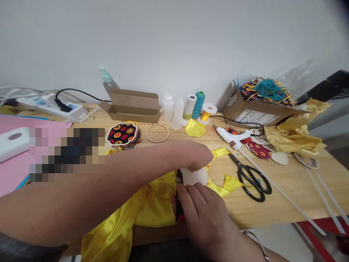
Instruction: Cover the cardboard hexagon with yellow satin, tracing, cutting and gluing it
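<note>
My right hand (204,211) grips a black marker (179,196), which points away from me and has a red end. Its tip lies near the edge of a white flat piece (194,177), on top of yellow satin fabric (155,200). My left arm reaches across from the left, and my left hand (200,156) bends down over the far side of the white piece. Its fingers are hidden from view. Yellow scraps of the fabric stick out to the right, near black-handled scissors (249,178).
Behind my hands stand an open cardboard box (133,107), white bottles (168,108) and thread spools (199,104). A glue gun (231,137) and white sticks (286,196) lie at right. Patterned pieces (122,134) are stacked beside a wooden hoop (157,133). The fabric hangs over the front edge.
</note>
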Demonstrator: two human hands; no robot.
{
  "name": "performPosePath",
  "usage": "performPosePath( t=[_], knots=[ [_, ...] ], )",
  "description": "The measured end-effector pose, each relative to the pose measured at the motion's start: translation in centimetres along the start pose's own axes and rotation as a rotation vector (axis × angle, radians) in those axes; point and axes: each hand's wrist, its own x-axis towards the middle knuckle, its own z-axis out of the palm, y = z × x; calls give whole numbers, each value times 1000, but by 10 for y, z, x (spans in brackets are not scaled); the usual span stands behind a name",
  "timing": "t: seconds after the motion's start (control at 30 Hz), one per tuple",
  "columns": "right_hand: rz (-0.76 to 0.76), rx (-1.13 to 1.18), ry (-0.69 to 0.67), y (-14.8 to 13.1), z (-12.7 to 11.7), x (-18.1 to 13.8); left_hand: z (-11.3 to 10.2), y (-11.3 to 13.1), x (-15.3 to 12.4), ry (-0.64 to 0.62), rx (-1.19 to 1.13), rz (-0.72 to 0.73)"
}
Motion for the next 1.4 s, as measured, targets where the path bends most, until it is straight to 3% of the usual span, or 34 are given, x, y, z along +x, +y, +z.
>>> performPosePath(
  t=[0.7,1.0,1.4],
  knots=[
    [-58,54,-26,-2,-12,-16,-1,3,1,44,-17,16],
    [-40,41,18,-2,-11,-8,0,0,3,45,-17,32],
    [-34,165,-31,5,-17,-33,-2,2,1,33,14,24]
  ],
)
